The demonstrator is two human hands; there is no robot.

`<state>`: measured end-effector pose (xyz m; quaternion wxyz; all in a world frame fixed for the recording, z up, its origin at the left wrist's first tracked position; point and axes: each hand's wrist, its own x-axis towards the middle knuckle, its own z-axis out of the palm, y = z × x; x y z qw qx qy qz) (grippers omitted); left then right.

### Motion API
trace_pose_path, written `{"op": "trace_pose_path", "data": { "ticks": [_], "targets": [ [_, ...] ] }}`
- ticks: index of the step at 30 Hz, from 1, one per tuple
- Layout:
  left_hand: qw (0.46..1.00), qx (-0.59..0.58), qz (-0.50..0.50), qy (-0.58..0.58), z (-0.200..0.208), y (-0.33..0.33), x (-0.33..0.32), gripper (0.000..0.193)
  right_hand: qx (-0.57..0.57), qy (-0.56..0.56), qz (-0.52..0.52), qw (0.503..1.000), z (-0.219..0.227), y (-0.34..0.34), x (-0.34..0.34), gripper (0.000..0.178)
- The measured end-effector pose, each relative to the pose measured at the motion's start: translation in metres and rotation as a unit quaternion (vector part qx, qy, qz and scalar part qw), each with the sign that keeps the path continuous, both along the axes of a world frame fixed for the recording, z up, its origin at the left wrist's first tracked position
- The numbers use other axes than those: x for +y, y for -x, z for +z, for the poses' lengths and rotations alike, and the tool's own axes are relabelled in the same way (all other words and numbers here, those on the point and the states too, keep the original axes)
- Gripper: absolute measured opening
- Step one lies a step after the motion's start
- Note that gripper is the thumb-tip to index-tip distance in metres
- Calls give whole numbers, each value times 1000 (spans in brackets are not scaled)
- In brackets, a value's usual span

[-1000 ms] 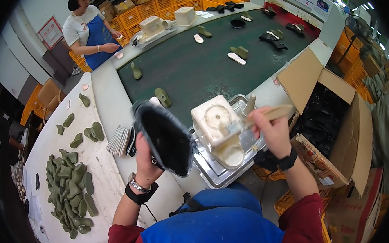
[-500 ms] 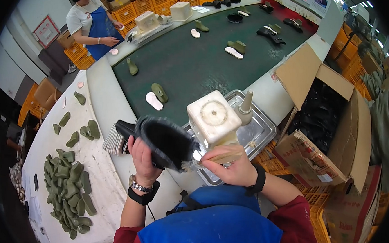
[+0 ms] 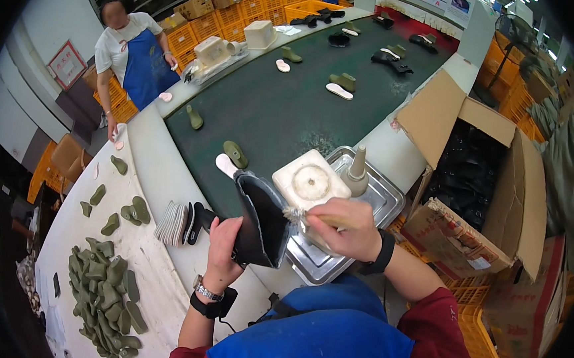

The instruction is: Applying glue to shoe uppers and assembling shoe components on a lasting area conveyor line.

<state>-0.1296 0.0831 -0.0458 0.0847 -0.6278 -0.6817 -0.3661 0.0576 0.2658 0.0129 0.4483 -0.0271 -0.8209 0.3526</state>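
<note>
My left hand (image 3: 224,246) grips a black boot upper (image 3: 258,207), its wide opening turned towards my right hand. The fingers of my right hand (image 3: 351,229) are closed round the wooden handle of a brush (image 3: 294,214). The brush's pale, frayed bristles are at the right rim of the opening; I cannot tell if they touch it. Just beyond the brush stands a whitish square container (image 3: 309,182) with a round recess on top. Beside it, a beige bottle (image 3: 356,175) with a tapered spout sits on a metal tray (image 3: 387,194).
Left of the boot upper are striped insoles (image 3: 172,223); a pile of green shoe lasts (image 3: 96,285) lies on the white table. A green conveyor belt (image 3: 278,112) carries lasts, insoles and uppers. An open carton (image 3: 456,234) stands right. A co-worker in a blue apron (image 3: 145,69) stands far left.
The boot upper has tilted more upright, its opening swinging to the right. My right hand has moved the brush up along the rim. The co-worker's hand has come down to the white table.
</note>
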Motion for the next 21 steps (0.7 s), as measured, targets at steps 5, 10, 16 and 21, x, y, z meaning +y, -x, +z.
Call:
{"op": "trace_pose_path", "data": {
  "ticks": [5, 10, 16, 21],
  "targets": [
    [932, -336, -63, 123, -5, 7, -17, 66, 1, 322, 20, 947, 15, -2, 18, 9],
    [876, -431, -153, 151, -26, 29, -31, 79, -26, 402, 46, 914, 28, 3, 39, 20],
    [825, -468, -189, 253, -58, 40, -35, 81, -72, 386, 68, 917, 11, 23, 40, 21],
    [823, -491, -246, 145, -51, 34, -35, 83, -108, 399, -8, 911, -7, 6, 54, 21]
  ]
}}
